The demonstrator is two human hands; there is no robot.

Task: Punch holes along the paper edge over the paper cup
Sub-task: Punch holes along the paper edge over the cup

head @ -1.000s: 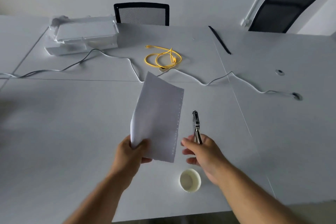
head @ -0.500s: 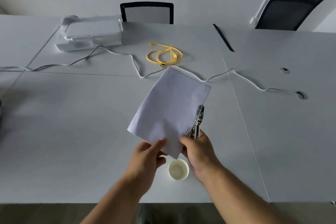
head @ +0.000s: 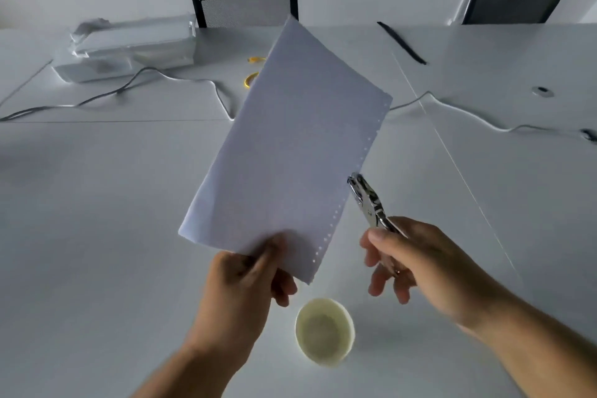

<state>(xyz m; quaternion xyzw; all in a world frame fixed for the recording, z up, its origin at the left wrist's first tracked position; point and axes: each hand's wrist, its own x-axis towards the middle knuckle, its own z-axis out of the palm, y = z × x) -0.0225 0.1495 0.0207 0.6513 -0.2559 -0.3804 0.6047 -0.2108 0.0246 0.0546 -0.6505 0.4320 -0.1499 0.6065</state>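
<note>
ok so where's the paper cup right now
In the head view the paper cup stands on the table near its front edge, below the held paper and between the left hand and right hand.

Office or meeting room around me. Wide white worktop [head: 97, 220] of joined desk panels, round cable grommets [head: 542, 91] set in surface. Two black mesh office chairs [head: 245, 6] pushed in at far side. White cable [head: 135, 87] trailing across, yellow cable [head: 253, 74] coiled, wrapped white package [head: 129, 48] on far corner. Plain pale walls.
</note>
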